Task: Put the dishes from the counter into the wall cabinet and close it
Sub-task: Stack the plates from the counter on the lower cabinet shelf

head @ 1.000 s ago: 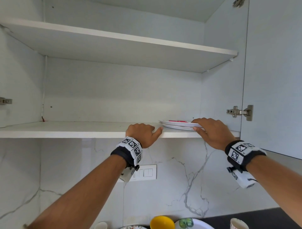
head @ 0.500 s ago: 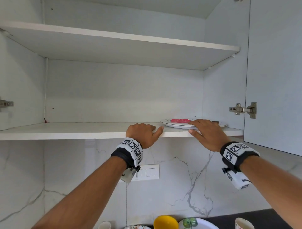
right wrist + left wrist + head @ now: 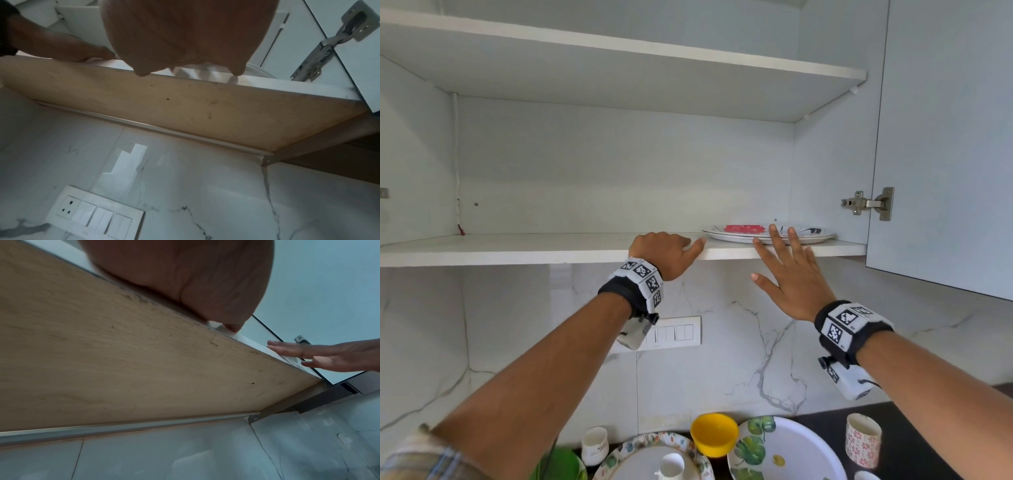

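Resting on the lower shelf point(image 3: 517, 248) at far right, the plate point(image 3: 767, 234) sits inside the cabinet; right hand point(image 3: 792, 281) is released, fingers spread, just in front of its rim; left hand point(image 3: 666, 251) grasps the shelf edge; advisable to fetch the counter dishes point(image 3: 787, 448) next, leaving the door point(image 3: 945, 137) open.

Black wristbands point(image 3: 854, 330) w/ white tag blocks; plaid sleeve point(image 3: 421, 459).
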A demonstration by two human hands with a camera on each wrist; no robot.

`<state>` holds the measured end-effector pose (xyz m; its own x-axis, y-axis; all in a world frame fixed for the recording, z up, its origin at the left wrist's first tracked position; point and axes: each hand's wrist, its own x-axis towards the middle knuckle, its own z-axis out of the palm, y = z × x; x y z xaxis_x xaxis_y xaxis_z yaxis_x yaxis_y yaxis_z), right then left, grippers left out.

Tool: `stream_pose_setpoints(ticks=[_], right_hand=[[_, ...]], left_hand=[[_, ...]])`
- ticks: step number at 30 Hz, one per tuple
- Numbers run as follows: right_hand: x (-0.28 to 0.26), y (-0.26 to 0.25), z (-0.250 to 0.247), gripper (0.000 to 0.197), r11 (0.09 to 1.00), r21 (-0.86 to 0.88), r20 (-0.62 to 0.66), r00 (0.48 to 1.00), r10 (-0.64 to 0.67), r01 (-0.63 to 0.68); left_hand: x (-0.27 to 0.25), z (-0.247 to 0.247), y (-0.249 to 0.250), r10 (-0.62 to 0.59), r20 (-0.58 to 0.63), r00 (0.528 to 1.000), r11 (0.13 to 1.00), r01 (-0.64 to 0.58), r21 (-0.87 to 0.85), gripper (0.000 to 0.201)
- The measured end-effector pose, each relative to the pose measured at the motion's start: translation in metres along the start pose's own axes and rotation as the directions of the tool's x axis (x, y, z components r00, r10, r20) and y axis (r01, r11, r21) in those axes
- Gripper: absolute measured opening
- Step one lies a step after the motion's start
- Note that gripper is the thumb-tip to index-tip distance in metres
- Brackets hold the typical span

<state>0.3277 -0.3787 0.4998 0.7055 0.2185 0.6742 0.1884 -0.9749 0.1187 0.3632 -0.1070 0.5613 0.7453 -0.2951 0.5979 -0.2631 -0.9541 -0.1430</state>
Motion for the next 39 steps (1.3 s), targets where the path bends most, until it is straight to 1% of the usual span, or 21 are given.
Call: stream_pose_setpoints(ticks=[3, 6, 9, 10, 12, 13, 16, 18, 20, 23, 24, 25, 27, 28, 29, 31, 33, 34, 35, 37, 39], right_hand=[[-0.002, -0.011, 0.001, 0.074, 0.997, 0.063, 0.044, 0.998, -0.046, 0.044], [-0.026, -0.017, 0.001, 0.074, 0.989, 0.142, 0.152, 0.987, -0.055, 0.034], [-0.043, -0.027, 0.005, 0.068, 0.965, 0.262, 0.216, 0.973, -0.075, 0.016], [-0.049, -0.031, 0.008, 0.067, 0.954, 0.298, 0.232, 0.968, -0.093, 0.02], [-0.069, -0.047, 0.021, 0.063, 0.941, 0.336, 0.264, 0.956, -0.131, 0.036], [-0.08, -0.056, 0.028, 0.059, 0.938, 0.345, 0.284, 0.947, -0.152, 0.047], [-0.126, -0.094, 0.054, 0.046, 0.906, 0.419, 0.37, 0.901, -0.227, 0.057], [-0.16, -0.12, 0.071, 0.041, 0.868, 0.494, 0.397, 0.874, -0.281, 0.054], [-0.201, -0.145, 0.094, 0.038, 0.822, 0.566, 0.412, 0.843, -0.345, 0.059], [-0.266, -0.178, 0.126, 0.037, 0.768, 0.64, 0.504, 0.762, -0.406, -0.014], [-0.286, -0.188, 0.135, 0.038, 0.763, 0.645, 0.537, 0.731, -0.421, -0.034], [-0.304, -0.196, 0.143, 0.039, 0.768, 0.638, 0.567, 0.703, -0.429, -0.046], [-0.337, -0.214, 0.158, 0.043, 0.783, 0.618, 0.624, 0.646, -0.439, -0.064], [-0.352, -0.222, 0.162, 0.045, 0.79, 0.608, 0.652, 0.616, -0.441, -0.079], [-0.365, -0.231, 0.167, 0.048, 0.795, 0.6, 0.675, 0.588, -0.446, -0.086], [-0.386, -0.245, 0.172, 0.053, 0.807, 0.585, 0.7, 0.555, -0.449, -0.085], [-0.399, -0.255, 0.175, 0.057, 0.816, 0.571, 0.71, 0.552, -0.438, -0.088], [-0.407, -0.26, 0.175, 0.059, 0.824, 0.559, 0.719, 0.55, -0.426, -0.094], [-0.411, -0.263, 0.177, 0.06, 0.829, 0.551, 0.723, 0.552, -0.416, -0.097], [-0.422, -0.269, 0.179, 0.062, 0.844, 0.524, 0.746, 0.541, -0.388, -0.117], [-0.433, -0.274, 0.183, 0.063, 0.868, 0.483, 0.769, 0.53, -0.357, -0.115]], left_hand=[[0.006, -0.008, -0.011, 0.013, 0.029, 1.0, 0.999, -0.012, -0.032, 0.067], [-0.009, -0.013, -0.003, 0.035, 0.079, 0.996, 0.997, -0.029, -0.071, 0.06], [-0.04, -0.005, 0.0, 0.063, -0.018, 0.998, 0.997, -0.063, -0.038, 0.073], [-0.052, -0.001, 0.002, 0.068, -0.062, 0.996, 0.996, -0.071, -0.053, 0.073], [-0.09, 0.012, 0.007, 0.071, -0.098, 0.993, 0.989, -0.083, -0.119, 0.067], [-0.11, 0.02, 0.011, 0.064, -0.08, 0.995, 0.982, -0.077, -0.172, 0.066], [-0.194, 0.062, 0.017, 0.01, 0.081, 0.997, 0.959, 0.014, -0.284, 0.073], [-0.256, 0.097, 0.017, -0.019, 0.18, 0.984, 0.955, 0.071, -0.288, 0.071], [-0.328, 0.13, 0.016, -0.041, 0.273, 0.961, 0.952, 0.12, -0.281, 0.064], [-0.439, 0.163, 0.013, -0.069, 0.345, 0.936, 0.95, 0.167, -0.263, 0.057], [-0.473, 0.171, 0.011, -0.092, 0.397, 0.913, 0.958, 0.19, -0.216, 0.058], [-0.5, 0.176, 0.008, -0.128, 0.484, 0.866, 0.961, 0.229, -0.155, 0.062], [-0.548, 0.179, -0.001, -0.222, 0.661, 0.717, 0.947, 0.32, -0.029, 0.076], [-0.569, 0.18, -0.007, -0.246, 0.72, 0.65, 0.938, 0.348, 0.006, 0.082], [-0.587, 0.18, -0.012, -0.258, 0.751, 0.608, 0.932, 0.36, 0.028, 0.088], [-0.612, 0.179, -0.022, -0.258, 0.784, 0.565, 0.935, 0.351, 0.055, 0.097], [-0.632, 0.183, -0.031, -0.255, 0.801, 0.541, 0.94, 0.332, 0.075, 0.103], [-0.643, 0.184, -0.035, -0.237, 0.807, 0.542, 0.946, 0.316, 0.065, 0.104], [-0.651, 0.186, -0.039, -0.215, 0.8, 0.561, 0.953, 0.299, 0.046, 0.103], [-0.663, 0.19, -0.045, -0.161, 0.767, 0.622, 0.968, 0.251, 0.0, 0.1], [-0.667, 0.191, -0.05, -0.121, 0.743, 0.658, 0.975, 0.219, -0.035, 0.097]])
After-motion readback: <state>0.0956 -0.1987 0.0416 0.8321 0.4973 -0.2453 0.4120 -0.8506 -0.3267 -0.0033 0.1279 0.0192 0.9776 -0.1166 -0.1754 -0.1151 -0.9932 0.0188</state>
